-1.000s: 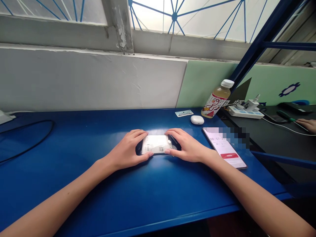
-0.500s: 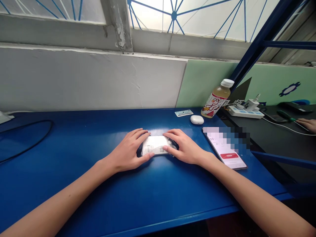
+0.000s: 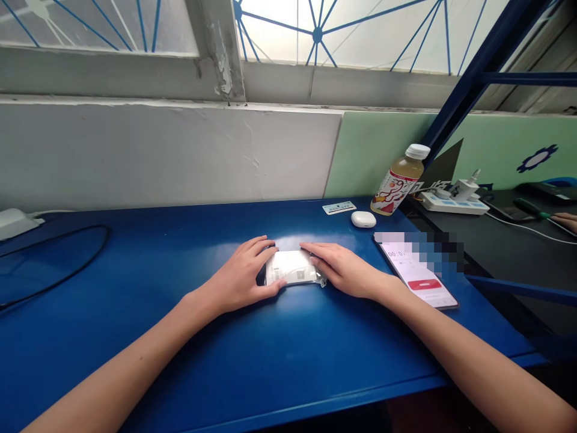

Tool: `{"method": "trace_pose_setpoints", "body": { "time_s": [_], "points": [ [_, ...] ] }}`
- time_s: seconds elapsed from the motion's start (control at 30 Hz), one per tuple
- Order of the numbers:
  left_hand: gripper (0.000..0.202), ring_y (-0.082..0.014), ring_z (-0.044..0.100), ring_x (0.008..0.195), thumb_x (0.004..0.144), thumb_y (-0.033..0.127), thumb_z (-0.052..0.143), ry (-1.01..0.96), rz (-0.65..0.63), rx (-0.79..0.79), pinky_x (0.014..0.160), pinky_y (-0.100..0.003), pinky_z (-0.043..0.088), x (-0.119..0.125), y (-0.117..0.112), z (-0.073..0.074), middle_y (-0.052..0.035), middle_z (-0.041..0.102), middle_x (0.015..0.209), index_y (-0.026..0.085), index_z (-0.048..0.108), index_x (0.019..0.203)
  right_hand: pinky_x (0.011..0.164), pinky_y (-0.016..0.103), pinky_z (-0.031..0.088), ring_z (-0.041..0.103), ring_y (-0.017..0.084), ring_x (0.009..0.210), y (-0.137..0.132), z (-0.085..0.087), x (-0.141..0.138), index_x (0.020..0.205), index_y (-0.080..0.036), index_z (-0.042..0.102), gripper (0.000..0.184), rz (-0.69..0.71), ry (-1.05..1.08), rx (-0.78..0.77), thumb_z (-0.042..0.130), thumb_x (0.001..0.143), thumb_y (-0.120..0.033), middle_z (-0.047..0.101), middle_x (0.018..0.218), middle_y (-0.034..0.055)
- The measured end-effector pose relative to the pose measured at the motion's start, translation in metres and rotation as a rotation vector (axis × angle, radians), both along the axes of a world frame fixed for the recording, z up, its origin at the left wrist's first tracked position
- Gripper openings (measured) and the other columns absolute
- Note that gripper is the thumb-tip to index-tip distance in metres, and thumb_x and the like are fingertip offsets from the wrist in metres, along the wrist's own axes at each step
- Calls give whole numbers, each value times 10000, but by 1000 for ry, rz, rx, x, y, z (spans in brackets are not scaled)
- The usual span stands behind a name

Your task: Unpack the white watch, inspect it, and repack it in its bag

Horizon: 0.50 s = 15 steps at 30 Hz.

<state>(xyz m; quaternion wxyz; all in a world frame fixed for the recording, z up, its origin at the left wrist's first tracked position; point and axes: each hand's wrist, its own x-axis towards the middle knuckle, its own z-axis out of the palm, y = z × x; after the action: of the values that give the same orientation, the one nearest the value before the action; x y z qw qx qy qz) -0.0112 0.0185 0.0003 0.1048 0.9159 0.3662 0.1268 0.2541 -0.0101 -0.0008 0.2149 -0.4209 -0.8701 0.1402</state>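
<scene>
A flat white box in clear plastic wrap, with small print and a square code on top, lies on the blue table. My left hand grips its left end, thumb along the near edge and fingers over the far side. At the right end, my right hand touches the box with its fingers stretched out along the far corner. The thumb of that hand rests on the wrap close under the fingers. Crinkled plastic sticks out at the box's near right corner.
Right of my hands lie a phone, a white earbud case and a small card. Behind them stands a drink bottle. A power strip and another person's hand are farther right. A black cable curves at left.
My right thumb has moved off the box's near edge, up toward the fingers, which are now straighter. The box's right end shows more. The view has shifted slightly.
</scene>
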Motion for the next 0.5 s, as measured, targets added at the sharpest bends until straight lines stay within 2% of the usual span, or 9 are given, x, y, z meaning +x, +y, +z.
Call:
{"method": "trace_pose_setpoints", "body": {
  "time_s": [0.23, 0.37, 0.5],
  "points": [
    [629, -385, 419, 1370, 868, 594, 580, -42, -13, 14, 1103, -548, 383, 3, -3, -2, -189, 542, 1404, 150, 573, 1313, 989, 511, 517, 627, 295, 1202, 2, -4, 3, 1390, -173, 533, 466, -1, 46, -42, 416, 943, -106, 631, 1352, 155],
    [635, -393, 441, 1349, 867, 586, 582, -32, -17, 28, 1094, -550, 394, 5, -5, 0, -217, 529, 1410, 117, 586, 1295, 1014, 484, 509, 621, 274, 1221, 4, -2, 6, 1380, -175, 551, 478, 21, 96, -113, 386, 942, -81, 636, 1352, 137],
    [628, -386, 435, 1363, 883, 572, 563, -27, -6, 13, 1125, -572, 350, 2, -3, 1, -186, 543, 1414, 138, 564, 1337, 1070, 507, 459, 536, 274, 1317, 5, -1, 10, 1310, -201, 614, 491, 29, 77, -20, 418, 892, -35, 577, 1419, 132]
  ]
}}
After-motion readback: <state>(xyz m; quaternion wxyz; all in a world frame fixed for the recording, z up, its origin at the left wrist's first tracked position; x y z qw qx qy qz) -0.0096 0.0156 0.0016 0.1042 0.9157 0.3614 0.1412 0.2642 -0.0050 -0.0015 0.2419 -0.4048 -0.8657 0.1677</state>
